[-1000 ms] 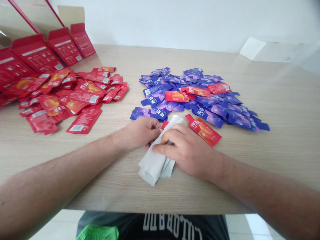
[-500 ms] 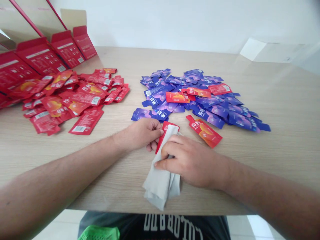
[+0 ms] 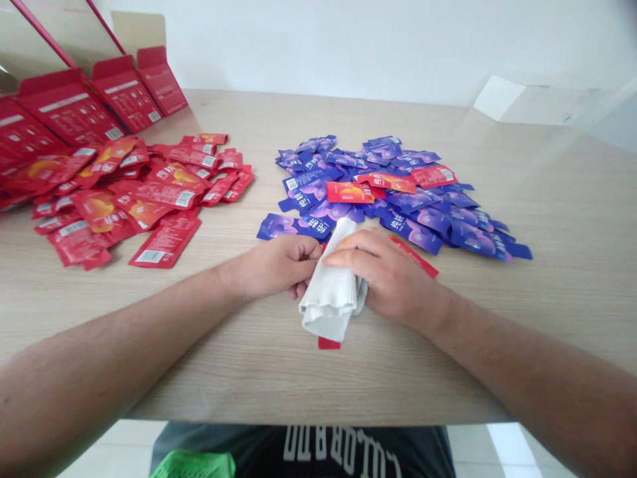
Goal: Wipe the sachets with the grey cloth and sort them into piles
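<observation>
My right hand [image 3: 385, 269] is closed on a folded white cloth [image 3: 331, 292] with a ribbed edge, pressing it over a red pouch [image 3: 329, 344]. Most of that pouch is hidden; a red end shows below the cloth. Close by on the left, my left hand [image 3: 283, 265] pinches the pouch's upper left edge between thumb and fingers. Behind my right hand lies another red pouch [image 3: 417, 256], largely covered from view. Just beyond both hands spreads a heap of purple pouches [image 3: 318, 192], with several red pouches [image 3: 351, 192] on top.
A pile of red pouches [image 3: 164, 192] lies at the left, in front of red cartons with raised flaps [image 3: 74, 106]. At the back right stands a white box-like piece [image 3: 522, 101]. The wooden table's front edge [image 3: 318, 419] runs close to my body.
My right hand has slid the white cloth up and away from me along the red pouch, uncovering its lower end. My left hand has kept its pinch. The view has shifted slightly.
</observation>
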A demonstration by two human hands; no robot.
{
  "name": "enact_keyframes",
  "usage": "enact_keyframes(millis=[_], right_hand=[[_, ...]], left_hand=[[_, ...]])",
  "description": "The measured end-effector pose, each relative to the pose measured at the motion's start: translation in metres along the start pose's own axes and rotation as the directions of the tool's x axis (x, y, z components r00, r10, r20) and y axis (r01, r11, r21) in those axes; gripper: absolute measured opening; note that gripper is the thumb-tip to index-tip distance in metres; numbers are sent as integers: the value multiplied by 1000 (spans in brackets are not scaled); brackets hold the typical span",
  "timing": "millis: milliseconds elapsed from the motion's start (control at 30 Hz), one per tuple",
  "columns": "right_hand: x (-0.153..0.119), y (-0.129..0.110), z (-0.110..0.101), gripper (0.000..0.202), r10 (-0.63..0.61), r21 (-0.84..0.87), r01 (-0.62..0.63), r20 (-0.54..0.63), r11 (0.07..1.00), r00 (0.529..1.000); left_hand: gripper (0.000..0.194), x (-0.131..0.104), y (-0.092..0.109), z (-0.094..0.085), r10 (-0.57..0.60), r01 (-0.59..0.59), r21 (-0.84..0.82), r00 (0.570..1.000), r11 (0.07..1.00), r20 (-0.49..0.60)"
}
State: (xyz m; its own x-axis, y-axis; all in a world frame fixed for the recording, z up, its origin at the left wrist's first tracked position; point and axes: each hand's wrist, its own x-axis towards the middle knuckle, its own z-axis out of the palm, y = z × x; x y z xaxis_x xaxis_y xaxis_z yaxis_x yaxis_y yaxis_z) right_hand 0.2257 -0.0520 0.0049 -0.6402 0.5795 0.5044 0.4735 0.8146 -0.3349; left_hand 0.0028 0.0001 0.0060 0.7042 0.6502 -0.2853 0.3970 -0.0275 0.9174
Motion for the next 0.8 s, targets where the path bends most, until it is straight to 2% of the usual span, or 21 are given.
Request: enact_keyframes(millis=[133,200,267,367,533,667,800], right_hand=[[-1,-2,-2,20,-99,35,97,49,995,994],[-1,-1,-2,20,-69,49,68,21,996,997],[-1,2,-1,22,17,61,-15,-38,998,999],[-2,4,1,26,124,36,-122,-69,992,990],[-6,-5,3,21,205,-10,-205,10,979,979],[-7,-22,7,13,97,-19,-95,132,995,986],[-6,-32,10,19,-57,-32,67,257,997,965]], left_hand=[[21,-2,1,0,57,-59,16,991,998,117],[20,-3,3,1,77,-77,-3,986,997,149],[20,-2,5,1,80,-72,-59,986,996,144],[21,0,2,1,47,-38,-190,998,981,43],[23,4,-6,2,-37,-33,-446,988,894,-147],[18,6,-7,3,-48,-101,-558,968,824,-245],[22,7,-7,3,-29,-142,-550,956,823,-291]])
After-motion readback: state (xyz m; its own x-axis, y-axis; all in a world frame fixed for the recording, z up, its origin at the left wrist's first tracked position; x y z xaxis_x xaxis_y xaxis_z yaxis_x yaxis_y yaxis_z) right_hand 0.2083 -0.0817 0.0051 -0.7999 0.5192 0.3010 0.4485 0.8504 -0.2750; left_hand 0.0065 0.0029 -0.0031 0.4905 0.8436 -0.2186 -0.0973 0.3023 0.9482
